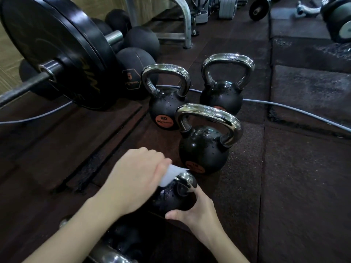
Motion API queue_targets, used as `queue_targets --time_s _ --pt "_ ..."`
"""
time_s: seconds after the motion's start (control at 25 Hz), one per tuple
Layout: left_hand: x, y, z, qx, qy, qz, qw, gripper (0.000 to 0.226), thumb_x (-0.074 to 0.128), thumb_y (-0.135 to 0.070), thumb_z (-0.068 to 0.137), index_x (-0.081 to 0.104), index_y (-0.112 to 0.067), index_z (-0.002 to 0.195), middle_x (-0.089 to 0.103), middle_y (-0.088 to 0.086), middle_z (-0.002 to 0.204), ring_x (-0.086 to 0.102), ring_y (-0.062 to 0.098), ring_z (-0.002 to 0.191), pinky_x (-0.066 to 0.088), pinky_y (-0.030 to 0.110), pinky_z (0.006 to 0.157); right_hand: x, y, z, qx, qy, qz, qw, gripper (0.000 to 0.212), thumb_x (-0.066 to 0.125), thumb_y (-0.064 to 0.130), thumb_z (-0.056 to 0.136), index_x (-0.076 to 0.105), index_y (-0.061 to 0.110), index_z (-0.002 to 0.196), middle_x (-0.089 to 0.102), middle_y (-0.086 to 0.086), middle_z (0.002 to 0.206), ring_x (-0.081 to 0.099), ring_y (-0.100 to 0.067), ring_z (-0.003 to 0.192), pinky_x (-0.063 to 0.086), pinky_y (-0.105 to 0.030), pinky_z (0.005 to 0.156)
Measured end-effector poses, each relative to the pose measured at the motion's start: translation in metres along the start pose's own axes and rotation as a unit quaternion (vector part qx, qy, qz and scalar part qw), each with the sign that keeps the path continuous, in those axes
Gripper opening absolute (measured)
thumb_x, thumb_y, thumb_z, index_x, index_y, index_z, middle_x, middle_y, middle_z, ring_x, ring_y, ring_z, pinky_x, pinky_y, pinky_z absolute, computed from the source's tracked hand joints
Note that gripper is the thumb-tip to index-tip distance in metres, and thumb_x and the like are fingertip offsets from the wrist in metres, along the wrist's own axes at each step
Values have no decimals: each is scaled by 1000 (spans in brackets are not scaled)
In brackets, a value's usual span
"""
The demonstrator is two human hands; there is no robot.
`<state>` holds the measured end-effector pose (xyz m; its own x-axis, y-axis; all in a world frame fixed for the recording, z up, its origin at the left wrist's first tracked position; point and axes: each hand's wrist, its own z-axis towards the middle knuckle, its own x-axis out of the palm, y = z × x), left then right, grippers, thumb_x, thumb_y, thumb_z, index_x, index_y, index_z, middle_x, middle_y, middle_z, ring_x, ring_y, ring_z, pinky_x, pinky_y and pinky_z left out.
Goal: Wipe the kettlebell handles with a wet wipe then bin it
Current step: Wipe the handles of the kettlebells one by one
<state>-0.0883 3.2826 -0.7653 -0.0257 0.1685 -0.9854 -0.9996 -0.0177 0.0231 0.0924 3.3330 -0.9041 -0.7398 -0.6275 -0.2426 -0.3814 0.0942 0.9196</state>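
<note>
Our left hand (133,179) presses the wipe (171,176) onto the handle (187,180) of the nearest kettlebell (173,199) on the floor (284,186); our right hand (193,209) grips its body. Three more kettlebells (204,149) stand behind.

Two bare forearms are entering the view from the lower edge, each ending in a bare hand. The left hand (133,179) and the right hand (195,211) are wearing no gloves. No sleeve or cuff is showing along either forearm up to the frame edge. No watch, band or ring is showing on either wrist or on the visible fingers, though the left hand is appearing slightly motion-blurred, so fine detail there cannot be confirmed.
</note>
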Motion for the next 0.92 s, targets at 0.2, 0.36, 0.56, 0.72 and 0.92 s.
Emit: queue_targets --time_s 0.2,0.36,0.56,0.72,0.92 --pt "4 23 5 -125 55 -50 989 21 50 -10 93 69 -7 101 57 1 68 56 25 59 53 37 53 0 -4 3 -13 3 5 1000 113 103 45 39 55 45 142 69 30 123 57 15 120 42 0 97" --pt "11 -5 11 49 20 91 994 51 58 -18 71 67 0 118 59 11 65 56 35 49 42 40 45 -3 -3 4 0 5 -41 999 117 101 47 37 53 45 144 69 27 124 55 13 124 42 -6 103" --pt "22 -61 23 53 11 70 996 40 38 -41 96 63 -20 72 52 1 61 51 28 55 30 39 56 9 -10 8 -14 9 -27 999 62 71 30 96 44 17 150 57 11 142 47 1 136 30 -8 102" --pt "11 -28 8 48 -47 14 998 39 39 -44 102 49 -25 70 46 -6 66 50 22 62 43 41 58 9 -14 15 7 -16 -13 1000 109 102 43 40 50 53 136 66 29 122 51 28 114 42 -5 101" --pt "5 22 -18 -51 18 -76 996 39 23 -58 103 54 -34 103 50 -18 96 50 8 92 45 33 83 3 -12 10 -49 -3 -2 999 122 103 48 34 53 45 145 71 21 126 55 16 123 42 -7 104"
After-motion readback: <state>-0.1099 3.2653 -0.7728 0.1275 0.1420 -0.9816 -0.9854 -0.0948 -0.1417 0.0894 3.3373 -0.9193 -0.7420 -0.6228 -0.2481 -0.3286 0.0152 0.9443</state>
